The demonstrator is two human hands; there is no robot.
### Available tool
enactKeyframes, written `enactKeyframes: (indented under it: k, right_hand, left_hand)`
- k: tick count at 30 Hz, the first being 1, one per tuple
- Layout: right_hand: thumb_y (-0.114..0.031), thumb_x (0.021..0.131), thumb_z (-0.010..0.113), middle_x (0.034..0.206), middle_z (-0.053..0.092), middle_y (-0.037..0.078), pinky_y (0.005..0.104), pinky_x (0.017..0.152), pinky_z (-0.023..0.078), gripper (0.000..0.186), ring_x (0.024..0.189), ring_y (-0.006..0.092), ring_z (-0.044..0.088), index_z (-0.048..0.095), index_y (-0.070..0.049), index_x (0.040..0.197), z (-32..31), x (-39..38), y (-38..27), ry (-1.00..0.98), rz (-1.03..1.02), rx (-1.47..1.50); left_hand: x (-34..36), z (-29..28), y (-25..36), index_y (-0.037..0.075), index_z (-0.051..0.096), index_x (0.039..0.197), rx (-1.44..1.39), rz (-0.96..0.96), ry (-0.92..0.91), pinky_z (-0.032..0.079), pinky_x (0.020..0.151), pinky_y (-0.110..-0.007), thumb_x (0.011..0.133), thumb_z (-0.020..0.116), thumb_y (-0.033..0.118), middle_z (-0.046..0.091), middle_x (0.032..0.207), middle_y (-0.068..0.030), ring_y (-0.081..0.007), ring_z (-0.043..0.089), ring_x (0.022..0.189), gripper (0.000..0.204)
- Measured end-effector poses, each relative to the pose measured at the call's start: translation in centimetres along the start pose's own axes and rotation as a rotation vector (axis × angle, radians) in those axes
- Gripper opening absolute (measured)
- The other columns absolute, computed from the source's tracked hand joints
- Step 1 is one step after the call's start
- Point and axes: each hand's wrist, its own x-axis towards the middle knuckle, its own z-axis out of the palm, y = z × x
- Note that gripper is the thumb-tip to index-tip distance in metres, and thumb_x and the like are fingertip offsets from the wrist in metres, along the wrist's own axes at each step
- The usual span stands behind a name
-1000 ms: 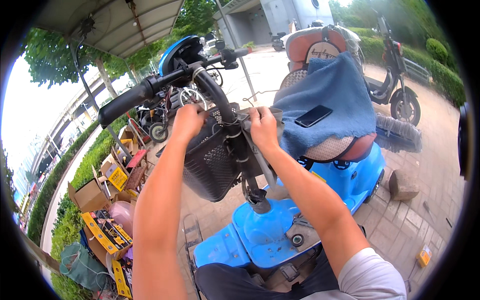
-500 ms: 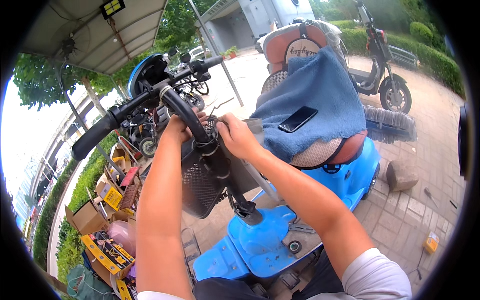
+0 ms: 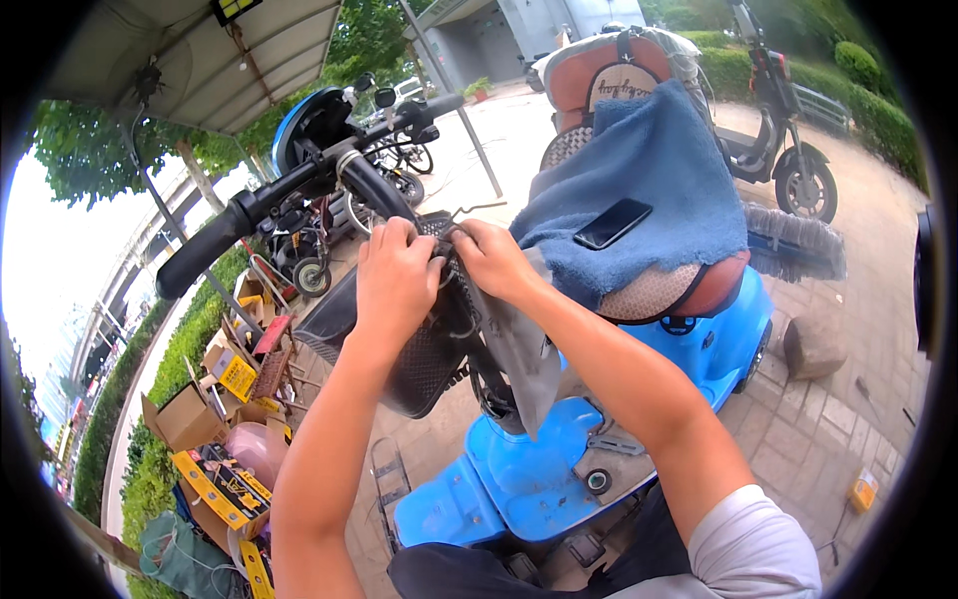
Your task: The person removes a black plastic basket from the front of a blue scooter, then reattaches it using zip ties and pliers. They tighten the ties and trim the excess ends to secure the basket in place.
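Note:
Both hands are at the black steering column (image 3: pixel 364 185) of a blue scooter (image 3: pixel 509 469), by the rim of its black mesh basket (image 3: pixel 404 384). My left hand (image 3: pixel 397 275) lies over the front of the column with fingers curled; their grip is hidden. Close beside it, my right hand (image 3: pixel 489 260) pinches near the top of a limp grey sheet (image 3: pixel 519 364) hanging along the column; exactly what its fingertips hold is unclear. A bent wire (image 3: pixel 465 210) sticks up behind them.
The seat at right carries a blue towel (image 3: pixel 649 170) with a black phone (image 3: pixel 612 224). A brush head (image 3: pixel 793 250), a stone block (image 3: pixel 813 349) and a yellow tool (image 3: pixel 863 489) are right. Cardboard boxes (image 3: pixel 190 414) pile at left; parked scooters (image 3: pixel 778 140) stand beyond.
My left hand has come from behind the column round to its front and lower. My right hand has shifted slightly. The grey sheet now hangs lower over the column.

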Motion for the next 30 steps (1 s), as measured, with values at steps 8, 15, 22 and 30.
enactKeyframes:
  k: [8, 15, 22, 30]
  right_hand:
    - [-0.024, 0.094, 0.053, 0.078, 0.063, 0.026, 0.0480, 0.068, 0.047, 0.029, 0.078, 0.0444, 0.061, 0.061, 0.003, 0.088, -0.6, 0.1, 0.4, 0.026, -0.110, -0.172]
    - [-0.030, 0.099, 0.047, 0.087, 0.064, 0.026, 0.0403, 0.078, 0.047, 0.039, 0.086, 0.0368, 0.063, 0.062, 0.006, 0.097, -1.2, 0.8, 1.8, -0.064, 0.049, -0.043]
    - [-0.024, 0.094, 0.055, 0.073, 0.061, 0.025, 0.0508, 0.065, 0.046, 0.026, 0.073, 0.0455, 0.059, 0.057, 0.000, 0.083, 0.0, -0.3, -0.4, 0.025, -0.264, -0.239]
    - [-0.024, 0.097, 0.051, 0.081, 0.061, 0.027, 0.0427, 0.068, 0.046, 0.030, 0.076, 0.0438, 0.058, 0.060, 0.005, 0.093, -1.0, 0.7, 1.7, -0.038, -0.062, -0.192]
  left_hand:
    - [0.0, 0.1, 0.7, 0.005, 0.062, 0.074, -0.008, 0.045, -0.098, 0.042, 0.075, -0.038, 0.074, 0.069, 0.010, 0.053, 0.085, -0.0066, -0.0263, 0.053, 0.088, 0.009]
    - [-1.9, -3.5, -1.9, 0.004, 0.060, 0.078, -0.322, -0.074, -0.215, 0.043, 0.076, -0.040, 0.075, 0.071, 0.011, 0.055, 0.087, -0.0094, -0.0303, 0.053, 0.087, 0.013]
    - [0.1, -0.8, 2.4, 0.006, 0.059, 0.077, 0.057, -0.092, -0.278, 0.051, 0.063, -0.045, 0.077, 0.070, 0.023, 0.061, 0.072, -0.0127, -0.0339, 0.063, 0.070, 0.021]
    - [-0.7, -1.8, -0.3, 0.007, 0.058, 0.079, -0.063, -0.037, -0.252, 0.045, 0.066, -0.045, 0.083, 0.066, 0.019, 0.060, 0.077, -0.0143, -0.0346, 0.057, 0.071, 0.015]
